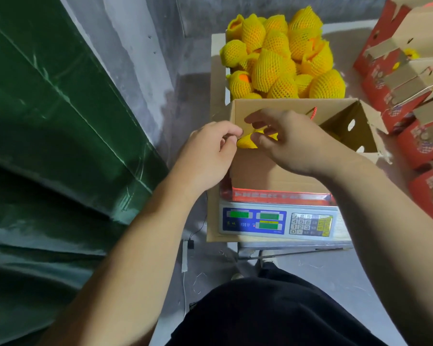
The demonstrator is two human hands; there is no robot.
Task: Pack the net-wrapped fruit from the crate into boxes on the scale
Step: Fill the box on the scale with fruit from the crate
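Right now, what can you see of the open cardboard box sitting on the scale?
The open brown cardboard box stands upright on the grey electronic scale, its red printed outside showing along the near bottom edge. Its flaps are up; the right-hand flap has oval holes punched in it. A red handle cord shows at the far wall. Inside lies at least one yellow net-wrapped fruit. The left hand pinches the left wall's rim, while the right hand reaches in over the fruit.

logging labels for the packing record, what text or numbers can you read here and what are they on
"7 8 9", "4 5 6", "1 2 3", "0": keypad of the scale.
Scale displays: lit green, digits unreadable.
Red strip on the open box: blurred.
Red boxes at right: print too blurred.
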